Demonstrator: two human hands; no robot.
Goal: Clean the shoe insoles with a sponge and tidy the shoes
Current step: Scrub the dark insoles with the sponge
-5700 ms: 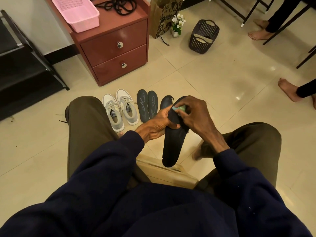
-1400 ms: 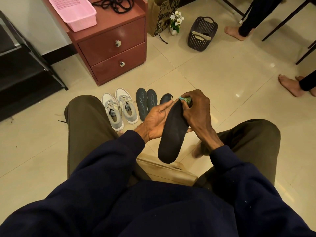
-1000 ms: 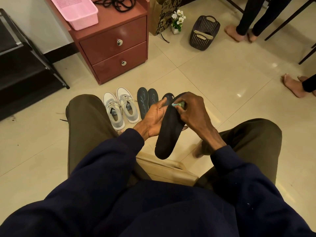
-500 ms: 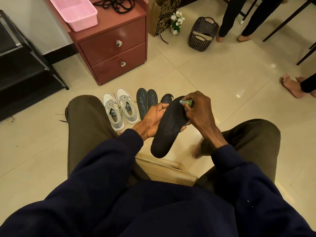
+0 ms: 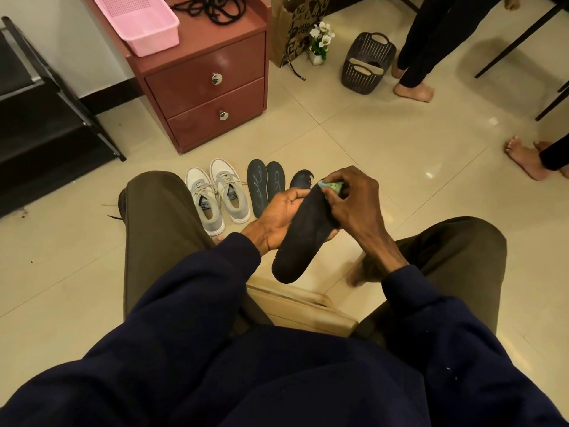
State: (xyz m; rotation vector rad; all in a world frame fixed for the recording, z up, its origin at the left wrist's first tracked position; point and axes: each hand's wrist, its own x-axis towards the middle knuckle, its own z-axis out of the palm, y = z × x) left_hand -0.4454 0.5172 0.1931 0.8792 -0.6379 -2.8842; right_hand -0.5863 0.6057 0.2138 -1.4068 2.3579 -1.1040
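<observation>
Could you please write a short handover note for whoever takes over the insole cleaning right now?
Left hand holds the black insole tilted above the floor. Right hand pinches the sponge against the insole's far end.
On the floor: the grey sneakers, two dark insoles beside them, and a fourth insole partly hidden behind the hands.
Done: wiping of the held insole is under way; which insoles are already clean cannot be told.
Left: finish wiping, refit the insoles, tidy the shoes.

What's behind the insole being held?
The toe of another dark insole shows on the floor. The held insole and the left hand cover the rest of it.
</observation>
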